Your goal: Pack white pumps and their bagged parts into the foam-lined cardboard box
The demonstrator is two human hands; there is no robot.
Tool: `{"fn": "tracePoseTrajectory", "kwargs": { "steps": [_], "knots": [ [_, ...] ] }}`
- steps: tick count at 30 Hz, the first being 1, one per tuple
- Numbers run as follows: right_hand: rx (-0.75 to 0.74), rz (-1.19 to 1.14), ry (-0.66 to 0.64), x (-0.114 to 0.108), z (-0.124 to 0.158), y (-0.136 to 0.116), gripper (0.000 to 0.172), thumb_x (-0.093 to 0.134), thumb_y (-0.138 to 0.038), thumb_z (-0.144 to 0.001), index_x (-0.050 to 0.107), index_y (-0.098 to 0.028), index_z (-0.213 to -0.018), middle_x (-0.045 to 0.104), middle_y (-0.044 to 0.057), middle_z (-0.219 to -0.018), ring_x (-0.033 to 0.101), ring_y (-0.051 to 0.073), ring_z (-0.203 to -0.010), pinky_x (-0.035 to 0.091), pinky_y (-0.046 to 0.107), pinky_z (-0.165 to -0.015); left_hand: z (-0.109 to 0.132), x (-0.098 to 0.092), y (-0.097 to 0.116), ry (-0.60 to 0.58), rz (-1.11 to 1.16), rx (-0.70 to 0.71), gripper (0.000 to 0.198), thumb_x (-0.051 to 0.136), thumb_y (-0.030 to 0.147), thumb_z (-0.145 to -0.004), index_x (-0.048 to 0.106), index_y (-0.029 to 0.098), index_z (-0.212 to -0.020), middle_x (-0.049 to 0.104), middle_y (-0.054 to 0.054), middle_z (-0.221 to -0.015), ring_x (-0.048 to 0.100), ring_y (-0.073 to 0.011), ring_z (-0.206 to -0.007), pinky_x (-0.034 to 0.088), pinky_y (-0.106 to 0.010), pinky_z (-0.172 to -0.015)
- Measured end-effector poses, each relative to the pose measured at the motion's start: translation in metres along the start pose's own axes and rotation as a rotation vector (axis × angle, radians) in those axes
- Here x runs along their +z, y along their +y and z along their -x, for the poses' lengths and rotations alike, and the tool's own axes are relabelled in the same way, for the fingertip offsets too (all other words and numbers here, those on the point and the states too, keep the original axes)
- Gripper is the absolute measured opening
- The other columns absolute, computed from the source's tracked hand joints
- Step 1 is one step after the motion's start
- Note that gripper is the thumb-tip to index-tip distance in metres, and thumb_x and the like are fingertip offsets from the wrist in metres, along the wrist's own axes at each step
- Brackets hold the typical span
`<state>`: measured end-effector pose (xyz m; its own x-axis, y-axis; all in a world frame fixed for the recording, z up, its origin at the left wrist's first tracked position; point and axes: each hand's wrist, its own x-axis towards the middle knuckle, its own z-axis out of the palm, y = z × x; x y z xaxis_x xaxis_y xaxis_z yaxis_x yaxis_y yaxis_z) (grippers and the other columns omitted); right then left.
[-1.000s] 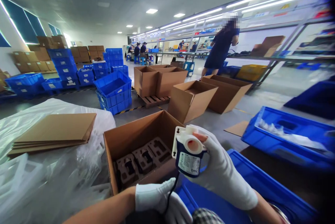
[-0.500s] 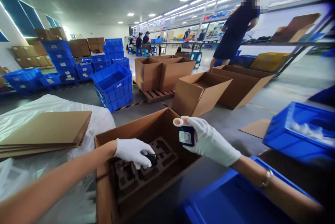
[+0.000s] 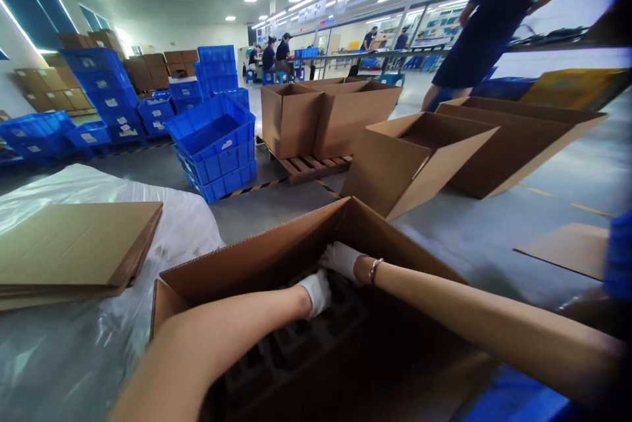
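Both gloved hands reach deep into the open cardboard box (image 3: 276, 257), over its dark moulded tray (image 3: 291, 349). The left hand (image 3: 316, 291) and right hand (image 3: 340, 259) lie close together near the far wall; whether either grasps anything cannot be told.

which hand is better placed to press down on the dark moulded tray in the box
Probably the left hand: it sits over the dark moulded tray, while the right hand is up against the far wall of the cardboard box.
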<state>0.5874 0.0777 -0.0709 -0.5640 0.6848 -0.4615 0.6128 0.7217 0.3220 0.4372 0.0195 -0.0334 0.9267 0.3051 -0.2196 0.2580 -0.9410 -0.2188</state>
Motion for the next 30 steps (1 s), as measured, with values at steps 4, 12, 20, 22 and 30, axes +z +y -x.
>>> {"fn": "tracePoseTrajectory", "kwargs": {
  "steps": [4,12,20,22,30],
  "knots": [
    [-0.047,-0.079,-0.047,0.036,-0.027,-0.001,0.086,0.090,-0.016,-0.041,0.060,-0.015,-0.123,0.062,0.016,-0.116,0.058,0.035,-0.101,0.043,0.042,-0.084,0.059,-0.002,-0.028,-0.040,-0.034,-0.009,0.015,0.065,0.020,-0.079,0.077,0.015,-0.087,0.075,-0.012,-0.091,0.065,-0.0293,-0.096,0.044,-0.048,-0.098],
    [-0.027,-0.223,-0.020,0.082,-0.040,-0.014,0.083,0.085,-0.017,-0.046,0.059,-0.013,-0.125,0.059,0.018,-0.118,0.056,0.033,-0.103,0.044,0.041,-0.089,0.141,-0.022,-0.067,0.087,-0.060,-0.138,0.051,0.058,0.034,-0.088,0.055,0.007,-0.131,0.054,-0.017,-0.139,0.046,-0.0322,-0.131,0.026,-0.043,-0.116],
    [0.069,-0.318,0.077,0.114,-0.040,-0.035,0.054,0.068,-0.014,-0.069,0.061,-0.020,-0.122,0.057,0.017,-0.127,0.055,0.034,-0.111,0.044,0.043,-0.094,0.128,-0.044,-0.077,0.182,-0.054,-0.564,0.068,0.048,0.044,-0.094,0.028,0.010,-0.149,0.040,-0.017,-0.150,0.043,-0.0344,-0.127,0.031,-0.051,-0.109],
    [0.096,-0.323,0.085,0.118,-0.043,-0.037,0.051,0.065,-0.012,-0.072,0.061,-0.021,-0.122,0.057,0.017,-0.128,0.055,0.033,-0.112,0.044,0.044,-0.096,0.128,-0.038,-0.079,0.160,-0.058,-0.594,0.070,0.047,0.043,-0.094,0.025,0.007,-0.150,0.049,-0.018,-0.140,0.052,-0.0326,-0.114,0.039,-0.048,-0.099],
    [0.146,-0.353,0.087,0.113,-0.048,-0.039,0.032,0.068,-0.023,-0.081,0.067,-0.011,-0.112,0.065,0.020,-0.108,0.063,0.032,-0.097,0.051,0.046,-0.083,0.130,-0.037,-0.070,0.157,-0.108,-0.618,0.068,0.044,0.045,-0.095,0.028,0.006,-0.148,0.058,-0.012,-0.104,0.055,-0.0260,-0.081,0.039,-0.039,-0.063]
  ]
}}
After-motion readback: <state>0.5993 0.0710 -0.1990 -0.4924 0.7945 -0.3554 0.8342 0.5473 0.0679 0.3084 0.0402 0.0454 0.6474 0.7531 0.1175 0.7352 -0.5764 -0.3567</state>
